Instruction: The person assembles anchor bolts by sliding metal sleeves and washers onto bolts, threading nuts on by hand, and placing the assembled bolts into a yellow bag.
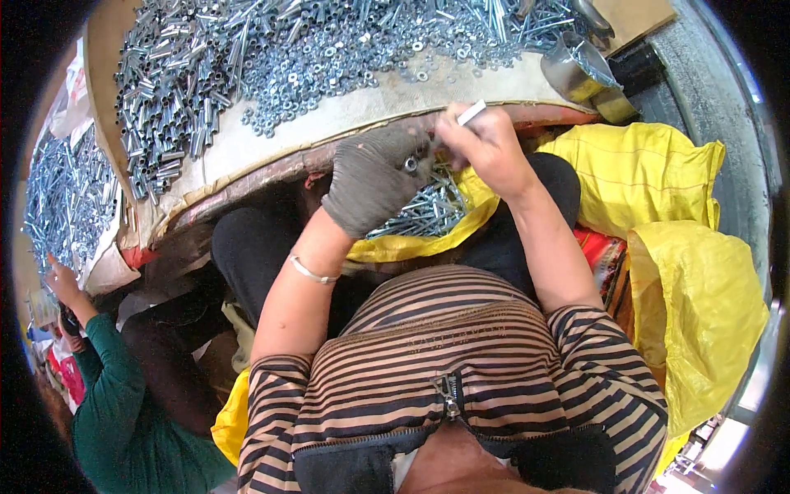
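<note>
My left hand (374,181), in a grey glove, is curled above the front edge of the worktable. A small metal piece with a round, nut-like end (411,165) shows at its fingers. Close beside it, my right hand (487,148) is bare and closed around a flat, whitish, stick-like piece (471,113) that pokes out above the fist. Its fingertips are partly blurred. Below both hands, a yellow woven sack (477,221) lies open on my lap with many long metal bolts (428,207) inside.
Loose nuts and washers (304,78), metal sleeves (177,90) and long bolts (502,20) cover the worktable (247,156). A metal can (576,70) sits at its right end. Yellow sacks (650,177) lie to my right. At left, a co-worker's hand (64,280) reaches toward another pile.
</note>
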A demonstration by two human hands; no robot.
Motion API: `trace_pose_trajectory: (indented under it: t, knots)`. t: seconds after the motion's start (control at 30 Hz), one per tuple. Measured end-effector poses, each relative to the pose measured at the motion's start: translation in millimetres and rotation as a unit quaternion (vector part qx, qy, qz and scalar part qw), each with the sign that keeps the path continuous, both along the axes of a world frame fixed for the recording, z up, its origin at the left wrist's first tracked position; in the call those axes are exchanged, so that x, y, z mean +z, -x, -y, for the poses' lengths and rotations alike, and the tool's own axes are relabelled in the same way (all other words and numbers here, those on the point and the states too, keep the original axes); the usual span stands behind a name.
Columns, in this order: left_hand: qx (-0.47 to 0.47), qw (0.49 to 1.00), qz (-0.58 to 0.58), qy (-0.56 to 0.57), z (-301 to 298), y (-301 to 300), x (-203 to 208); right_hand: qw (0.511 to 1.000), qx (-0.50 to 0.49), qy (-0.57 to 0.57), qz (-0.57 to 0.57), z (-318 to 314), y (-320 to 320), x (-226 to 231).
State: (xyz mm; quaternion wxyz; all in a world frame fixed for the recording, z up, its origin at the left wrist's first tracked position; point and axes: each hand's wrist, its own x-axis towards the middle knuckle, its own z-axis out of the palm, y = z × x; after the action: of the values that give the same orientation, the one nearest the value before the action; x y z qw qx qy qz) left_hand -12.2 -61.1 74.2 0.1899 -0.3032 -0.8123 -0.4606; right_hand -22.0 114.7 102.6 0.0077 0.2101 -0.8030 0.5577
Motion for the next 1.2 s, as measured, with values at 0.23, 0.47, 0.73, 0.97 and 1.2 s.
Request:
trace_pose_trajectory:
  t: [0.23, 0.47, 0.73, 0.97, 1.2]
  knots:
    - [-0.259, 0.895, 0.360, 0.040, 23, 6, 16, 0.958, 0.164, 0.058, 0.226, -20, -14, -7]
    - [-0.147, 0.866, 0.437, -0.195, 16, 17, -11, 0.984, -0.154, -0.016, 0.089, -43, 114, -18]
    - [-0.106, 0.813, 0.443, -0.363, 25, 34, -5, 0.854, -0.293, -0.384, -0.194, -41, 239, -27]
    - [-0.125, 0.766, 0.475, -0.415, 35, 37, -12, 0.753, -0.168, -0.604, -0.200, -31, 222, -12]
    - [-0.121, 0.730, 0.462, -0.490, 29, 36, -18, 0.743, -0.238, -0.564, -0.270, -55, 157, 27]
